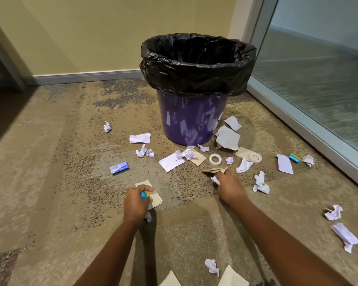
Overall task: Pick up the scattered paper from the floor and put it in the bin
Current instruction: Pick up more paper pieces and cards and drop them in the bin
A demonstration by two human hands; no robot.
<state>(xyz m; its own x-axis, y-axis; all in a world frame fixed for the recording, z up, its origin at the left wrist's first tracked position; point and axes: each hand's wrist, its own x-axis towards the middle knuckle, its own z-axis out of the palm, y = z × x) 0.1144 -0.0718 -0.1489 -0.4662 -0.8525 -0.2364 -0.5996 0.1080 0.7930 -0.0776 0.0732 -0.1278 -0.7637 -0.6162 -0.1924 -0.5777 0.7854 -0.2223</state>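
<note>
A purple bin [191, 118] lined with a black bag [196, 65] stands ahead on the carpet. Several white and tan paper scraps lie scattered in front of it, such as a flat white sheet [171, 162] and a crumpled ball [260, 183]. My left hand [136, 203] is closed around a small blue-and-yellow box [144, 195], a tan sheet [153, 196] and a bit of crumpled white paper. My right hand [230, 187] grips a folded tan paper [214, 170] together with a white scrap.
Two rolls of white tape [215, 159] lie among the scraps. A blue box [119, 167] lies to the left, another small box [294, 158] to the right. A glass wall [318, 79] runs along the right; a yellow wall is behind the bin.
</note>
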